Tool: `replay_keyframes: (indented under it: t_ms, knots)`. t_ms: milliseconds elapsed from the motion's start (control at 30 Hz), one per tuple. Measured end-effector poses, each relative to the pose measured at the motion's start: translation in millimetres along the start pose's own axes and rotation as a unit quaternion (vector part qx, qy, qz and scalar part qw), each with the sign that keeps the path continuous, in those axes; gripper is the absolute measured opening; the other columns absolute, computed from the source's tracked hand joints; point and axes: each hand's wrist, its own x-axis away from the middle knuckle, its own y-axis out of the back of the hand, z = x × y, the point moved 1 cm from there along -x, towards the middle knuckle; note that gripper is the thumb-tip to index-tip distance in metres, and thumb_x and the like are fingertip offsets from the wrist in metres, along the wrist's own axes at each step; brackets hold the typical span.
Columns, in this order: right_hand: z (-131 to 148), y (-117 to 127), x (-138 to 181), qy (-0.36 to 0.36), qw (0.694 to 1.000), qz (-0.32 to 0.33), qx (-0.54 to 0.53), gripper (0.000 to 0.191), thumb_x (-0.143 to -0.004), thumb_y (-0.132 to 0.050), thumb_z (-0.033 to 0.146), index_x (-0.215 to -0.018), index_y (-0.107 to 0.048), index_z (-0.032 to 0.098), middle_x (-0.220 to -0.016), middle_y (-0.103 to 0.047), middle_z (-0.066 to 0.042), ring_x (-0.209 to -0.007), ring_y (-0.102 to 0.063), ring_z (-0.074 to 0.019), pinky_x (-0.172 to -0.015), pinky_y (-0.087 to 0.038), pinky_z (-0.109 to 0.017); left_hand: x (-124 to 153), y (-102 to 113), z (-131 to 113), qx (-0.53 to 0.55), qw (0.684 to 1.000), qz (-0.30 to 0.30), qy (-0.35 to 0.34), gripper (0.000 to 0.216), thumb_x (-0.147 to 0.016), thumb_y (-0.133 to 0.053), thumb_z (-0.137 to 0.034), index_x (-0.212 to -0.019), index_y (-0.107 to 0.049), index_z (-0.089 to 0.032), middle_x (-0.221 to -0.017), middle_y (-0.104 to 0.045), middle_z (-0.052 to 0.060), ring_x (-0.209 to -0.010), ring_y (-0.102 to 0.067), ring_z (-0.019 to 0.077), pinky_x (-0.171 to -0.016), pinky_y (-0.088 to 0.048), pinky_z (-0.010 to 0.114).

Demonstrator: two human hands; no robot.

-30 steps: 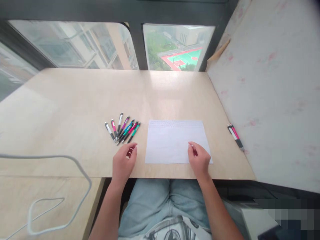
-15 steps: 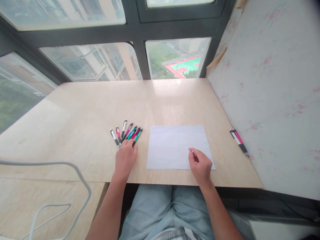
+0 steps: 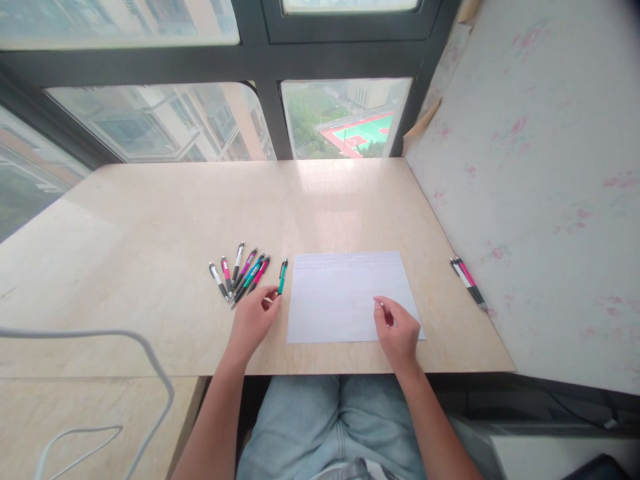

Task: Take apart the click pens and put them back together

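My left hand [image 3: 256, 319] pinches the lower end of a green pen [image 3: 283, 276], whose clicker end points away from me, just left of the paper. Beside that hand lies a fanned group of pens [image 3: 240, 272] in white, pink, purple, blue and magenta with dark grips. My right hand [image 3: 398, 331] rests curled on the lower right of a white sheet of paper [image 3: 335, 300], thumb and fingertips together; whether anything is between them I cannot make out. Rows of small handwriting run along the sheet's top edge.
Two pens, one white and one pink [image 3: 467, 275], lie by the flowered wall [image 3: 550, 220] on the right. A pale wooden desk [image 3: 165, 227] reaches to the window frame [image 3: 150, 67]. A grey-white cable [image 3: 150, 353] loops at the lower left.
My left hand has taken hold of the green pen and drawn it right, away from the other pens, toward the paper. My right hand stays in place on the sheet.
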Motion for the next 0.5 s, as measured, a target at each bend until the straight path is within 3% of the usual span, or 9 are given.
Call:
replay_keyframes:
  t_ms: [67, 200, 267, 333, 400, 500]
  knots:
    - [0.2, -0.2, -0.4, -0.010, 1.000, 0.004, -0.003, 0.020, -0.092, -0.055, 0.026, -0.091, -0.072, 0.015, -0.074, -0.072, -0.005, -0.056, -0.060, -0.0150, -0.057, -0.051, -0.028, 14.6, -10.5, -9.1, 0.193, 0.979, 0.064, 0.036, 0.031, -0.082, -0.065, -0.039, -0.102, -0.067, -0.016, -0.085, -0.069, 0.006, -0.068, -0.062, 0.0182, -0.064, -0.047, 0.030]
    - [2.0, 0.2, -3.1, -0.025, 1.000, 0.008, -0.009, 0.022, -0.093, -0.054, 0.027, -0.090, -0.072, 0.016, -0.075, -0.072, -0.006, -0.059, -0.061, -0.0160, -0.058, -0.051, -0.028, 45.9, -42.3, -31.7, 0.485, 0.859, 0.128, 0.102, 0.031, -0.075, -0.076, -0.036, -0.097, -0.069, -0.016, -0.083, -0.067, 0.004, -0.064, -0.056, 0.0110, -0.059, -0.044, 0.022]
    - [5.2, 2.1, -4.3, -0.031, 0.999, 0.006, -0.012, 0.022, -0.093, -0.054, 0.028, -0.090, -0.072, 0.016, -0.075, -0.072, -0.007, -0.059, -0.060, -0.0161, -0.058, -0.051, -0.029, 57.2, -57.2, -42.4, 0.560, 0.805, 0.144, 0.131, 0.028, -0.075, -0.078, -0.032, -0.096, -0.070, -0.015, -0.085, -0.067, 0.004, -0.066, -0.056, 0.0092, -0.062, -0.044, 0.020]
    - [11.9, 5.3, -4.0, -0.042, 0.999, 0.010, -0.020, 0.023, -0.093, -0.053, 0.030, -0.092, -0.072, 0.016, -0.076, -0.072, -0.007, -0.058, -0.059, -0.0159, -0.058, -0.050, -0.029, 64.2, -67.8, -50.7, 0.605, 0.772, 0.139, 0.138, 0.024, -0.076, -0.078, -0.029, -0.094, -0.071, -0.015, -0.086, -0.066, 0.004, -0.065, -0.056, 0.0076, -0.062, -0.044, 0.019]
    - [22.5, 8.1, -1.3, -0.069, 0.996, 0.036, -0.050, 0.024, -0.094, -0.053, 0.033, -0.094, -0.071, 0.016, -0.075, -0.070, -0.006, -0.059, -0.058, -0.0158, -0.059, -0.048, -0.028, 67.8, -74.2, -55.7, 0.633, 0.752, 0.124, 0.135, 0.021, -0.077, -0.078, -0.026, -0.093, -0.070, -0.015, -0.088, -0.066, 0.004, -0.066, -0.056, 0.0070, -0.062, -0.044, 0.018]
    - [41.4, 8.4, 6.8, -0.133, 0.970, 0.128, -0.157, 0.029, -0.097, -0.049, 0.038, -0.092, -0.069, 0.017, -0.069, -0.064, -0.002, -0.062, -0.058, -0.0158, -0.061, -0.047, -0.027, 70.8, -78.6, -58.3, 0.654, 0.736, 0.112, 0.131, 0.021, -0.077, -0.078, -0.023, -0.094, -0.071, -0.016, -0.092, -0.067, 0.004, -0.068, -0.058, 0.0078, -0.064, -0.046, 0.018]
